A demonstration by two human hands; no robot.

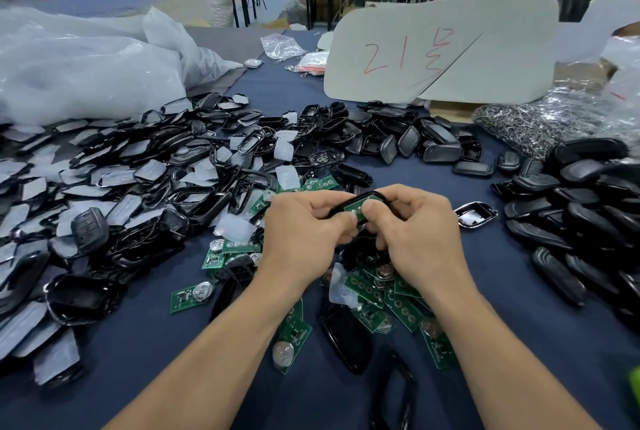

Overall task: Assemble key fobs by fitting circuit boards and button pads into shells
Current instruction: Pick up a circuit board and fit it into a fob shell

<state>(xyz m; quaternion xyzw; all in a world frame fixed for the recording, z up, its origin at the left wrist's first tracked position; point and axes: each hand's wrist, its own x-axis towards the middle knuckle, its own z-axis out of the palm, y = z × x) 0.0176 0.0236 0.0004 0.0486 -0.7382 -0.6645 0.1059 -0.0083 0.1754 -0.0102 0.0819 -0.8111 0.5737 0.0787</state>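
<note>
Both hands meet over the middle of the table around one black key fob shell (372, 196). A green circuit board (356, 208) lies in the shell. My left hand (304, 225) grips the shell's left side, its thumb on the board's edge. My right hand (415, 222) grips the right side, thumb pressing on the board. Loose green circuit boards (401, 308) with coin cells lie scattered under and in front of my hands. Translucent button pads (288, 176) lie among shell frames just beyond.
A big heap of black shell frames with film (114, 187) fills the left. Black shell backs (581, 215) pile up on the right and at the back (408, 139). A grey board marked 21 (443, 49), a bag of key rings (526, 121) and plastic bags (86, 66) stand behind.
</note>
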